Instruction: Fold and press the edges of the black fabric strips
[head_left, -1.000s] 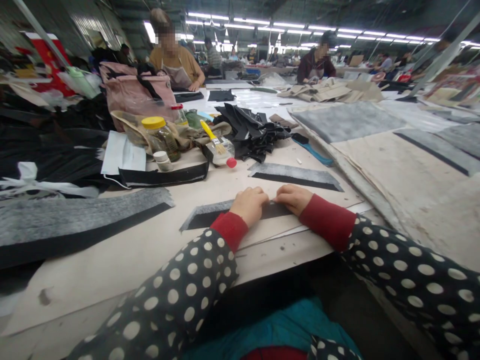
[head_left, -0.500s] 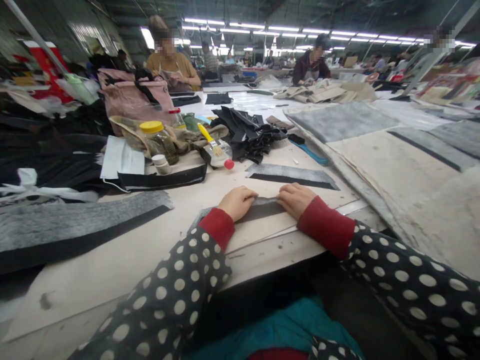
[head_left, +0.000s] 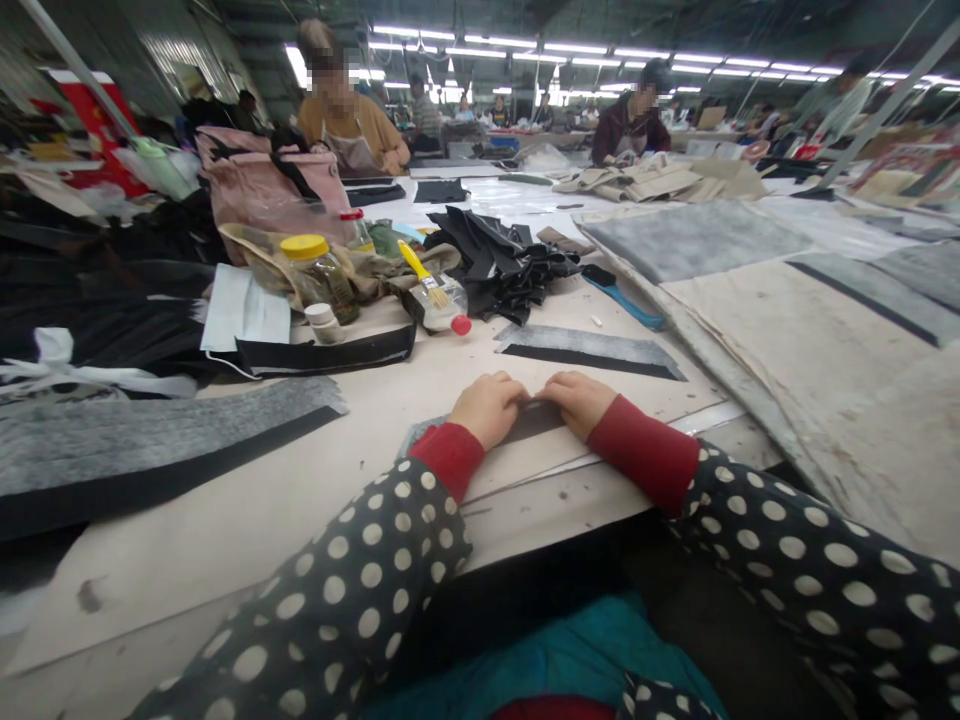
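Note:
A dark grey fabric strip [head_left: 534, 422] lies on the pale work board in front of me. My left hand [head_left: 491, 408] pinches its far edge, the fingers bent and closed. Close beside it, my right hand [head_left: 576, 402] grips the same edge, thumb and fingers together. The two hands nearly meet, and their fingertips partly hide the strip's edge. Just beyond them rests another fabric strip [head_left: 592, 352], grey with a black border. A stack of similar grey and black strips [head_left: 165, 435] lies at the left.
Behind sit a yellow-lidded jar [head_left: 319, 275], a small white bottle [head_left: 323, 324], a yellow-handled brush [head_left: 424, 275] and a heap of black pieces [head_left: 499, 262]. A blue-handled tool [head_left: 626, 300] lies right of them. Layered sheets [head_left: 750, 330] cover the right side. Two people work across the table.
My hands have come closer together along the strip's far edge, the left shifting right and the right shifting left. The view has tilted slightly.

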